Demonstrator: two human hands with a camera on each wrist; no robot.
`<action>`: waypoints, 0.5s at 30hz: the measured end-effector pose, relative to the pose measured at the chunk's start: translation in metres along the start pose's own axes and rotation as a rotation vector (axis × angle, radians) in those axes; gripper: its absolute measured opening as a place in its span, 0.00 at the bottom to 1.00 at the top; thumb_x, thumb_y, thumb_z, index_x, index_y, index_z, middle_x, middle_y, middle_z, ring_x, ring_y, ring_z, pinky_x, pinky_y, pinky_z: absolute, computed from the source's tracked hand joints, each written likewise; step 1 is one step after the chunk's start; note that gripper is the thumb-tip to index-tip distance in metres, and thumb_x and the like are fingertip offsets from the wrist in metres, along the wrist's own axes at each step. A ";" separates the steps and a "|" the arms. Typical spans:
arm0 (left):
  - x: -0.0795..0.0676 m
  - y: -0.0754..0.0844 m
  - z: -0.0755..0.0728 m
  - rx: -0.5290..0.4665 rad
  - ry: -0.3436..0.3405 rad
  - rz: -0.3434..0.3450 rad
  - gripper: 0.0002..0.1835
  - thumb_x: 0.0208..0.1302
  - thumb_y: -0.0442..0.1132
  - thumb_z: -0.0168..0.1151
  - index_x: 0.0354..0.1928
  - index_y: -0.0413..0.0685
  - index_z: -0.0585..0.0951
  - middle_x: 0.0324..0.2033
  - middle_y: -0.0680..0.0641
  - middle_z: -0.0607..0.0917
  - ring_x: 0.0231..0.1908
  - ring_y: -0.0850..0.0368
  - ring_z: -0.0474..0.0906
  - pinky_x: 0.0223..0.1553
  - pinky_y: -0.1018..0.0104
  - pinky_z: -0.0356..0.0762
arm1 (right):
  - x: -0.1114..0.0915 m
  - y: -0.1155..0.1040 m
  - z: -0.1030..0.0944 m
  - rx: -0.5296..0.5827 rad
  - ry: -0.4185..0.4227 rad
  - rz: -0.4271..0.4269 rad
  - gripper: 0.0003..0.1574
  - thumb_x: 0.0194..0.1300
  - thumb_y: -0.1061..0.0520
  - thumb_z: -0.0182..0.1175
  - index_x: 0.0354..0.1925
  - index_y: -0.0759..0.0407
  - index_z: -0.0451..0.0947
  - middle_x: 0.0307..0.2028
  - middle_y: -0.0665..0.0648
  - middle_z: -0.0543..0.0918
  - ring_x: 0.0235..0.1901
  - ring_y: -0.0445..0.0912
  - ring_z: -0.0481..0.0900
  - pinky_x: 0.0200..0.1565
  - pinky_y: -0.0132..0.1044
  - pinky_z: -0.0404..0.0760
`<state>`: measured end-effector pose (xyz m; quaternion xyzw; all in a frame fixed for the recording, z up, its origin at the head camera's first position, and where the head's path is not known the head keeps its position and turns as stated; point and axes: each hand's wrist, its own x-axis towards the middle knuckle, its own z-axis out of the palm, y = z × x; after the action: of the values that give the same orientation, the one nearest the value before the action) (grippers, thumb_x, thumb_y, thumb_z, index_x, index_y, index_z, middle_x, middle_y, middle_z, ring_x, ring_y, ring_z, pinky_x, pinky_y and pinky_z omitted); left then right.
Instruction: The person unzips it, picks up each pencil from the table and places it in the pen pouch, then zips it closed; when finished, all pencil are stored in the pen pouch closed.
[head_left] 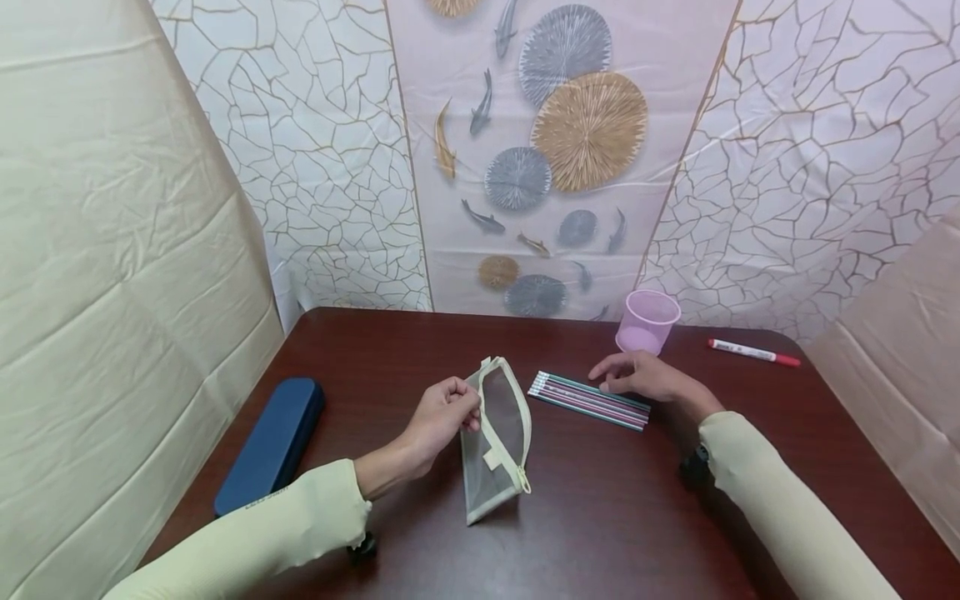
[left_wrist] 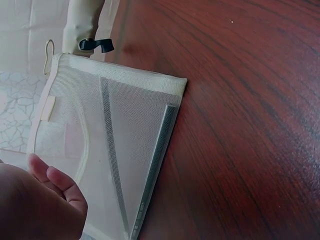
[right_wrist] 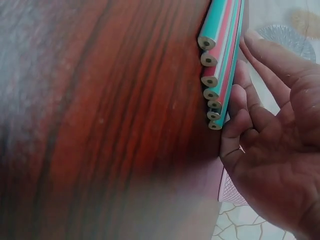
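My left hand (head_left: 438, 417) pinches the edge of a cream mesh zipper pouch (head_left: 504, 408), holding it upright with its zipper undone and its mouth spread. Through the mesh in the left wrist view, a dark pencil-like stick (left_wrist: 159, 150) lies along the bottom seam. To the pouch's right, several striped pencils (head_left: 588, 402) in teal, pink and white lie side by side on the table. Over their far edge hovers my right hand (head_left: 648, 375), its fingers loosely bent and nothing gripped. The right wrist view shows its fingertips close beside the pencils' unsharpened ends (right_wrist: 212, 93); contact is unclear.
A pink mesh cup (head_left: 648, 322) stands at the back, just behind my right hand. Further right lies a red-capped white marker (head_left: 753, 352). A dark blue case (head_left: 270, 446) is at the left, partly behind my left sleeve. Fabric hangs around the brown table (head_left: 600, 517).
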<state>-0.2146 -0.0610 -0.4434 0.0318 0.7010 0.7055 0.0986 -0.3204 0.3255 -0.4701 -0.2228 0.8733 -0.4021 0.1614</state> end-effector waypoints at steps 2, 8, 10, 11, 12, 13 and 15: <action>0.000 0.001 0.000 0.001 0.003 0.002 0.03 0.63 0.31 0.55 0.38 0.41 0.77 0.24 0.53 0.81 0.24 0.63 0.78 0.34 0.71 0.80 | 0.000 0.001 0.000 0.004 -0.010 -0.006 0.18 0.69 0.61 0.68 0.56 0.64 0.85 0.38 0.64 0.85 0.38 0.47 0.79 0.46 0.31 0.76; 0.000 0.002 0.000 0.004 0.006 0.001 0.03 0.64 0.31 0.56 0.38 0.41 0.77 0.23 0.53 0.81 0.24 0.63 0.78 0.33 0.71 0.79 | 0.001 0.001 -0.001 0.022 -0.026 -0.020 0.15 0.69 0.64 0.68 0.53 0.65 0.87 0.35 0.65 0.85 0.37 0.46 0.78 0.43 0.31 0.77; 0.000 0.001 0.000 0.006 0.005 -0.004 0.03 0.64 0.31 0.56 0.38 0.41 0.77 0.23 0.53 0.81 0.24 0.63 0.78 0.33 0.71 0.79 | 0.001 0.001 -0.001 0.025 -0.029 -0.024 0.15 0.69 0.64 0.68 0.53 0.66 0.87 0.35 0.65 0.85 0.37 0.46 0.78 0.42 0.31 0.77; 0.000 0.001 0.000 0.007 0.006 -0.005 0.03 0.64 0.31 0.56 0.38 0.41 0.77 0.23 0.53 0.81 0.24 0.63 0.78 0.33 0.71 0.79 | 0.001 0.001 -0.001 0.024 -0.030 -0.023 0.15 0.69 0.64 0.68 0.53 0.66 0.87 0.35 0.65 0.84 0.37 0.46 0.78 0.42 0.31 0.77; 0.001 0.001 0.000 0.009 0.007 -0.006 0.03 0.64 0.31 0.56 0.38 0.41 0.77 0.23 0.53 0.82 0.24 0.63 0.78 0.33 0.71 0.79 | 0.001 0.001 -0.001 0.022 -0.030 -0.018 0.15 0.68 0.64 0.68 0.53 0.65 0.87 0.35 0.65 0.84 0.37 0.46 0.78 0.42 0.31 0.77; 0.001 0.000 0.000 0.009 0.007 -0.008 0.03 0.64 0.31 0.55 0.38 0.41 0.77 0.23 0.53 0.82 0.24 0.63 0.78 0.33 0.71 0.79 | 0.001 0.000 -0.001 0.020 -0.031 -0.013 0.15 0.68 0.64 0.68 0.53 0.65 0.87 0.35 0.65 0.85 0.37 0.46 0.78 0.42 0.31 0.77; 0.002 -0.001 0.000 0.011 0.006 -0.012 0.03 0.64 0.31 0.55 0.38 0.41 0.77 0.23 0.53 0.82 0.24 0.63 0.78 0.33 0.71 0.79 | 0.001 -0.001 -0.001 0.008 -0.033 -0.006 0.15 0.68 0.64 0.68 0.53 0.64 0.87 0.35 0.64 0.85 0.37 0.46 0.78 0.42 0.31 0.77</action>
<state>-0.2162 -0.0604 -0.4444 0.0260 0.7053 0.7013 0.1003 -0.3217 0.3249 -0.4692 -0.2312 0.8683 -0.4023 0.1753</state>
